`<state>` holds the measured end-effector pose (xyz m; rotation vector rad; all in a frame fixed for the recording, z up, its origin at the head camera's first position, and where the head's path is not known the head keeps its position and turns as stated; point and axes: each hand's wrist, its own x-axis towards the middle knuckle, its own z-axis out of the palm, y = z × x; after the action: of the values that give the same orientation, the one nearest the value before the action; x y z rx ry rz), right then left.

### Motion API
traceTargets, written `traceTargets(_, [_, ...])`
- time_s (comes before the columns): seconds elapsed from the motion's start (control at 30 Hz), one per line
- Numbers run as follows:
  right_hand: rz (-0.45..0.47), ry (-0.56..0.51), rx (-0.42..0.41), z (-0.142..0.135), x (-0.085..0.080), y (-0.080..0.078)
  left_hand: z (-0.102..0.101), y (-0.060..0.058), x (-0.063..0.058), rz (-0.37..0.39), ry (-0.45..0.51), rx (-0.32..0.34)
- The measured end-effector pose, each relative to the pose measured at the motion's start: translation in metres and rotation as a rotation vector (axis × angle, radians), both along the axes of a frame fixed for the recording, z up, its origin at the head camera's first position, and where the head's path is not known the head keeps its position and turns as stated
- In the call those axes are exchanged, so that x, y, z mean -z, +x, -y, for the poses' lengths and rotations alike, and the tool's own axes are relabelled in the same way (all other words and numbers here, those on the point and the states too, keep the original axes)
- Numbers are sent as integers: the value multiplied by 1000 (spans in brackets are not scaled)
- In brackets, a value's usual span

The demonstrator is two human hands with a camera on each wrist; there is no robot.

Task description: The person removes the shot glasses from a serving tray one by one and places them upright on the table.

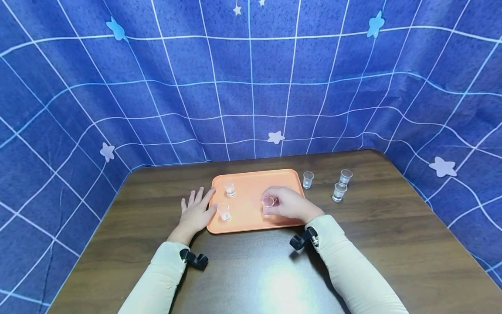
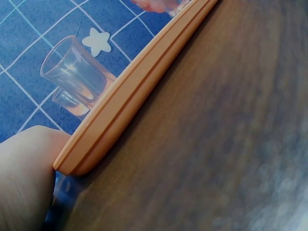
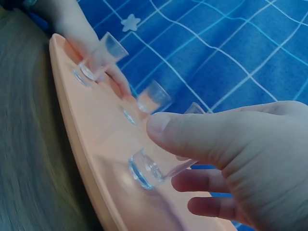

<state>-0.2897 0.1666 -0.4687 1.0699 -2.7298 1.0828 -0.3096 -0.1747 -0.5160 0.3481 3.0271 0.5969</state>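
Observation:
Over the right part of an orange tray, my right hand grips a small clear shot glass between thumb and fingers. In the right wrist view its thick base is tilted and close over the tray surface. My left hand lies with fingers spread at the tray's left edge, thumb and index at the rim. Two more shot glasses stand upright on the tray's left side, a rear glass and a front glass.
On the brown table, right of the tray, stand a single shot glass and a close pair, a rear glass and a front glass. A blue curtain with white lines and stars hangs behind and along both sides.

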Motion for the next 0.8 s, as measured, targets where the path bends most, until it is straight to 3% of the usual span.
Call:
traceTargets(0.2, [-12, -29, 67, -29, -1, 4, 1, -1, 1, 2, -14, 2])
traceTargets(0.6, [-182, -10, 205, -86, -2, 10, 0, -2, 1, -5, -8, 3])
traceTargets(0.8, [-124, -61, 261, -100, 4, 11, -1, -1, 0, -15, -13, 2])
